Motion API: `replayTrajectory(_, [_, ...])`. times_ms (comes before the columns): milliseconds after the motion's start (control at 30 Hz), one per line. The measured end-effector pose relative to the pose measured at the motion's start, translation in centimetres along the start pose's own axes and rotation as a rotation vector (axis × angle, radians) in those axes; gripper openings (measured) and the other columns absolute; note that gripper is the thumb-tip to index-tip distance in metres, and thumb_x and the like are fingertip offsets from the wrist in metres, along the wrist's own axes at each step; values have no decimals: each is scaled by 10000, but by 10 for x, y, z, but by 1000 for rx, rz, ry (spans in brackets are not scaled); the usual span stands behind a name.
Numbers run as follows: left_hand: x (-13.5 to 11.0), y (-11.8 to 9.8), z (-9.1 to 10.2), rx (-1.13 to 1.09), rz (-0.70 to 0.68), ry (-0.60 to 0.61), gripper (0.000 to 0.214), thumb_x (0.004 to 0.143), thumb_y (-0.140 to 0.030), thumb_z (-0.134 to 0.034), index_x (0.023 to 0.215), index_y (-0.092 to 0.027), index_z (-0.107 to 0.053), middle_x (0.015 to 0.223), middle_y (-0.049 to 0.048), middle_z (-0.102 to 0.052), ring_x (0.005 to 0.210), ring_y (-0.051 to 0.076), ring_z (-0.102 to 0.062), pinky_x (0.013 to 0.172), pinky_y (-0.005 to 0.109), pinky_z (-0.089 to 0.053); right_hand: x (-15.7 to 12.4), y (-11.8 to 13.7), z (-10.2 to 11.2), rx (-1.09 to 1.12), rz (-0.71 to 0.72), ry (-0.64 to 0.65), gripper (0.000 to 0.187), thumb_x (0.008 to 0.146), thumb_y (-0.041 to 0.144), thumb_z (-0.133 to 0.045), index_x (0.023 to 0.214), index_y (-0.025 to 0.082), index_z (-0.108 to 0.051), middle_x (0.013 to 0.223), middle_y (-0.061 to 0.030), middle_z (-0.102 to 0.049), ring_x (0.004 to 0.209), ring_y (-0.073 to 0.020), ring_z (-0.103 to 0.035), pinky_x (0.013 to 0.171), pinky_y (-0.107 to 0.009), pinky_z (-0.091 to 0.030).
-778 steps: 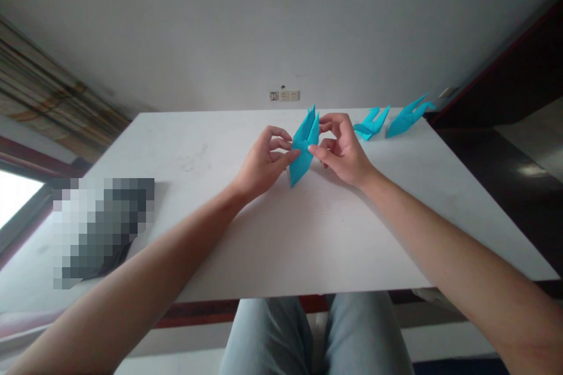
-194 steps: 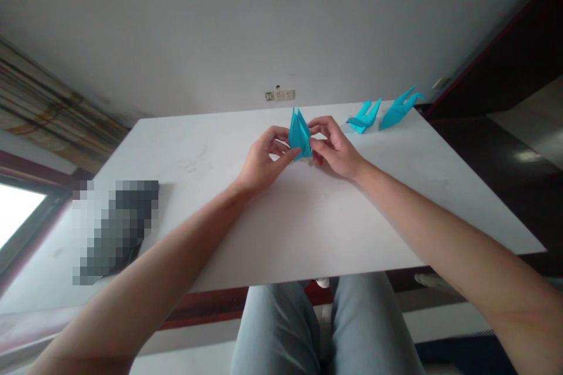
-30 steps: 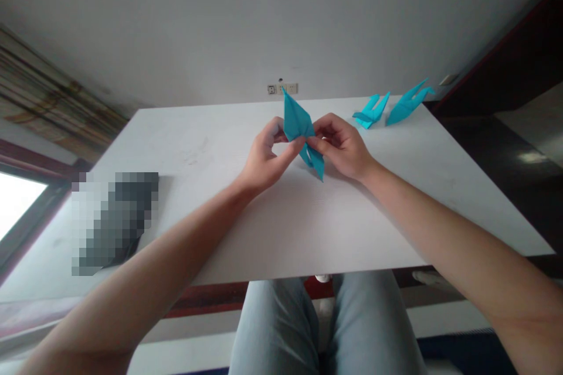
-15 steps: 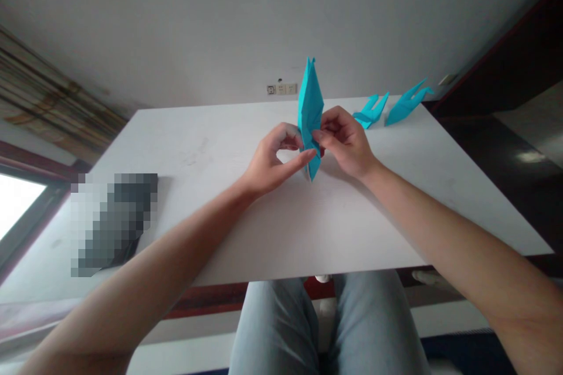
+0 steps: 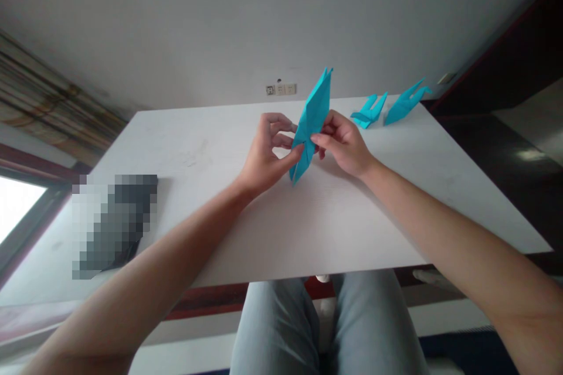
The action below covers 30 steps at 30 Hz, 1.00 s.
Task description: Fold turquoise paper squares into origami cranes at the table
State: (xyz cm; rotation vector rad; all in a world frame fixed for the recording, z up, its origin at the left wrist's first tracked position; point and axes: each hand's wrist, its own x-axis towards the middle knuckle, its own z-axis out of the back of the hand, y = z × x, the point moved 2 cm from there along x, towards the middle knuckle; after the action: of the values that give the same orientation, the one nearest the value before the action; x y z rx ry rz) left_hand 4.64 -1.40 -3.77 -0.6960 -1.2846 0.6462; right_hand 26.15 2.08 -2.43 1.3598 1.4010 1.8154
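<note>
Two hands meet over the middle of the table [image 5: 308,228], at two o'clock from a blurred dark object [image 5: 118,217] near its left edge; the left hand [image 5: 268,155] has its grip closed, thumb and forefinger pinching the folded blue paper [image 5: 313,117] below its waist. The paper is held up tilted, split tip toward one o'clock, likely so both ends are free. The right hand [image 5: 345,143] pinches the same waist from three o'clock, and a small folded shape [image 5: 369,111] and a longer folded shape [image 5: 404,104] sit at two o'clock, seemingly parked aside.
</note>
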Motion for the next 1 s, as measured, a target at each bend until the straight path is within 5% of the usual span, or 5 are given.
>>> replayTrajectory(233, [-2, 4, -1, 119, -114, 60, 504, 1018, -353, -882, 1415, -274, -582, 1363, 81, -722, 970, 151, -784, 762, 265, -690, 1, 4, 1, 15, -10, -32, 539, 924, 629, -1014, 968, 281, -604, 779, 74, -715, 562, -93, -577, 505, -226, -498])
replayTrajectory(467, [-2, -8, 6, 339, -148, 1, 338, 1149, -455, -759, 1386, -242, -645, 1289, 87, -798, 901, 167, -814, 753, 294, -627, 1, 6, -5, 11, -15, -4, 477, 933, 584, -988, 954, 269, -630, 703, 99, -634, 504, -82, -537, 461, -222, -448])
replayTrajectory(700, [4, -11, 5, 72, 15, 56, 466, 1194, -708, -672, 1166, -244, -642, 1029, 49, -778, 765, 165, -728, 650, 300, -568, 2, 4, -4, 39, 8, 29, 567, 914, 674, -1014, 968, 276, -614, 700, 107, -599, 509, -83, -528, 461, -225, -422])
replayTrajectory(1000, [11, -17, 2, -137, 99, 134, 639, 986, -792, -922, 912, -223, -641, 993, 54, -764, 900, 202, -713, 819, 345, -616, -1, 1, -3, -13, -41, 47, 599, 905, 706, -1033, 1021, 282, -627, 778, 78, -644, 595, -108, -518, 536, -261, -423])
